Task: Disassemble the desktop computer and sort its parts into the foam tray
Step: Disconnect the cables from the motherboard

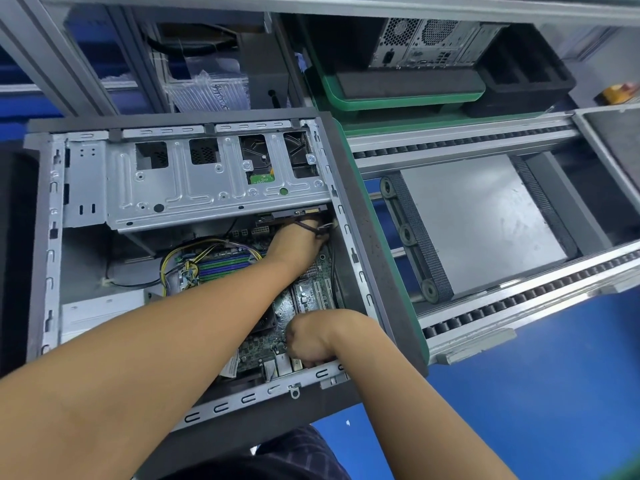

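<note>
Inside case (52,202): left hand (298,242) grips cables (306,226); right hand (311,342) curled, fingertips hidden, grasp unclear.

A factory dismantling line: grey roller conveyor rails (460,138), green plastic pallets (405,98) with black foam inserts (408,83), aluminium-framed shelving (86,64), blue floor (554,375).

- A single head-worn view, set above the near rim of the case (194,188) and close over it.
- It faces forward and steeply down, into the open case, which fills the left and middle.
- Both forearms enter from the bottom edge. The left hand (294,242) is near the case's far right corner and the right hand (308,341) is at its near rim.
- The wide lens bows straight lines. The conveyor (485,237) lies to the right, and a second computer (426,43) sits farther off at the top.
</note>
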Tool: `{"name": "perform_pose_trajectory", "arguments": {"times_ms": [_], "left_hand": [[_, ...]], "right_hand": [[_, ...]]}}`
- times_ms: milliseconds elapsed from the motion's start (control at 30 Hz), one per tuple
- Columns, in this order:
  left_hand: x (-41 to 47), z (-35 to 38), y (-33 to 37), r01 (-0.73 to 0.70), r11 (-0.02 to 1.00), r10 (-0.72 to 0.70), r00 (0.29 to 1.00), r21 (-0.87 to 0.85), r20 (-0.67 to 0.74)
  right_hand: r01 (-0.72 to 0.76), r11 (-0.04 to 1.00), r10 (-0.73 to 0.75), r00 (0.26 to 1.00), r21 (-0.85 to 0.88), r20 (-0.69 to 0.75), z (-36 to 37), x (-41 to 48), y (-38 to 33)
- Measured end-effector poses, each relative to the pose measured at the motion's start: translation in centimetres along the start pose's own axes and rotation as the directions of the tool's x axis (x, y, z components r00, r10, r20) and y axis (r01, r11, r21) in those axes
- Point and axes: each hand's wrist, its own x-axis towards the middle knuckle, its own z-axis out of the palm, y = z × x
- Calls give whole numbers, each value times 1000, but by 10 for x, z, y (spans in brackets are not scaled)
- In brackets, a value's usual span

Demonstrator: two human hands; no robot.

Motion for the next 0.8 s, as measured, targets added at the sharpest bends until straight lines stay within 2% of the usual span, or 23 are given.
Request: {"name": "perform_pose_trajectory", "arguments": {"times_ms": [133,233,367,500,600,733,800], "left_hand": [[-3,-6,0,-52,986,32,992,156,124],[-6,-13,0,-65,988,35,979,143,200],[-6,-19,-8,29,993,-58,964,116,259],[-9,-33,-25,-81,996,63,937,37,345],[-14,-48,-39,-133,991,117,870,1,479],[-19,-59,-46,-250,967,169,786,55,595],[-16,-59,-43,-193,981,153,808,10,569]], "right_hand": [[-24,1000,24,1000,-5,0,-2,-4,-2],[-31,1000,31,1000,-5,-3,-3,-6,-3],[-37,999,37,999,6,-4,-3,-8,-4],[-40,999,41,999,7,-16,-4,-9,-5],[-41,999,42,999,31,-17,-3,-9,-6],[-38,999,39,999,37,-23,-5,-9,-6],[-42,998,44,998,40,-35,-5,-10,-6]]}}
